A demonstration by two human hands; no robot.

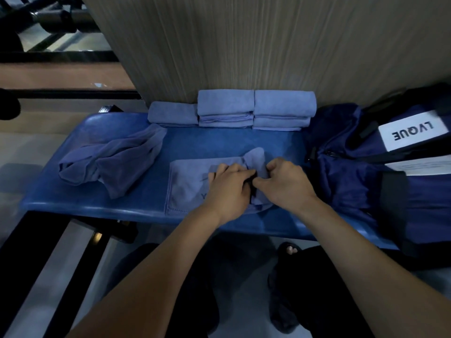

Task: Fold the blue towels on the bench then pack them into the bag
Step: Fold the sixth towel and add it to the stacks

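At frame centre the left hand (228, 184) and right hand (284, 182) both pinch the half-folded towel (188, 186) on the bench (219, 140) — gathering its edge, likely for another fold — while folded stacks (253, 109) wait above, near the bag (353, 181).

Open bench strip (219, 140) ahead of my hands; crumpled towel (112, 162) left, folded stacks (253, 111) behind, bag (366, 172) right.

Half-folded blue towel (188, 184) mid-bench (73, 201), crumpled towel (109, 162) left, bag (366, 181) right.
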